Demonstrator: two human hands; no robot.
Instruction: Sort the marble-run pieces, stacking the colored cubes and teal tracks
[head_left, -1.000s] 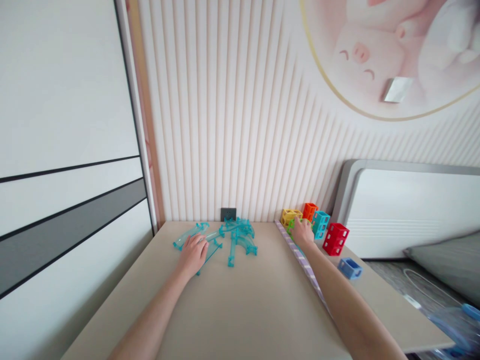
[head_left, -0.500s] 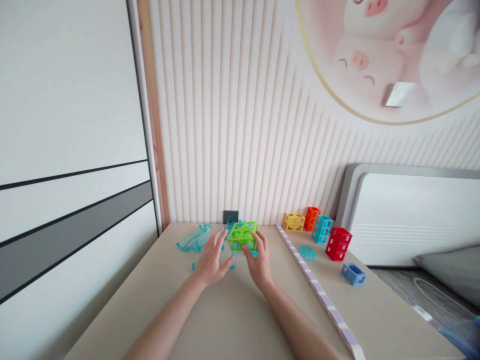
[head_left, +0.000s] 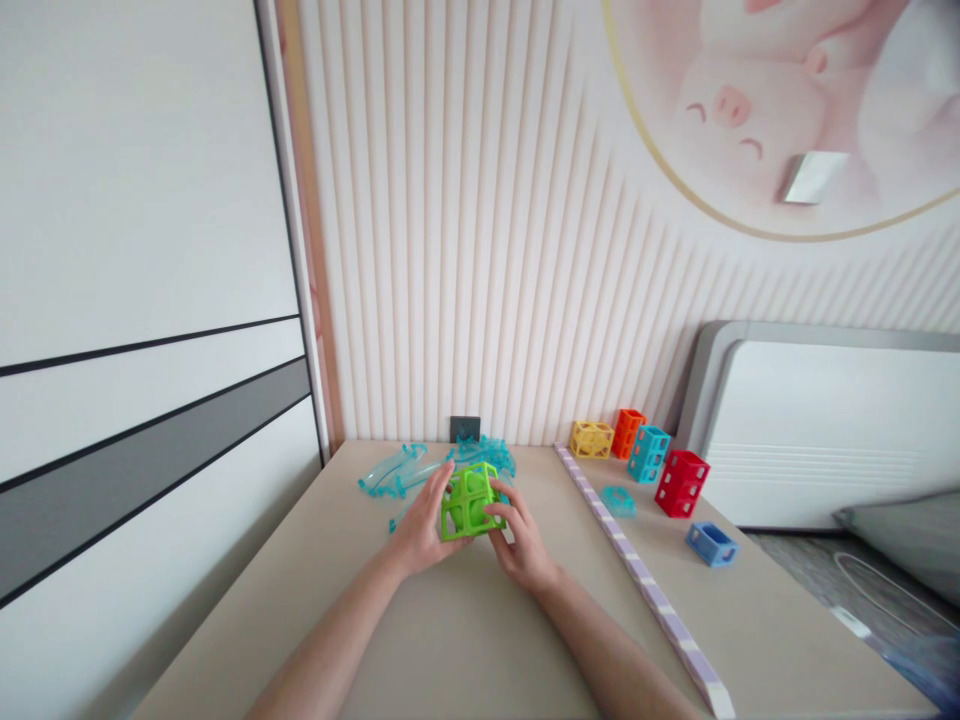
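A green open-frame cube block point(head_left: 469, 503) is held over the beige table point(head_left: 465, 640) between both hands. My left hand point(head_left: 421, 530) grips its left side with the fingers curled on the frame. My right hand point(head_left: 521, 540) holds its right side, fingers pressed on the lower edge. Behind the cube lies a heap of clear teal curved track pieces point(head_left: 409, 470).
A lilac-and-white striped strip point(head_left: 637, 575) runs diagonally across the table. To its right stand yellow point(head_left: 590, 439), orange point(head_left: 626, 432), teal point(head_left: 649, 452) and red point(head_left: 681, 483) frame blocks, a blue block point(head_left: 712, 543) and a small teal piece point(head_left: 619, 499). A ribbed wall stands behind, a bed at right.
My right hand picked the green cube from the blocks at right and carried it to the table's middle. My left hand left the track pieces and joined it on the cube.
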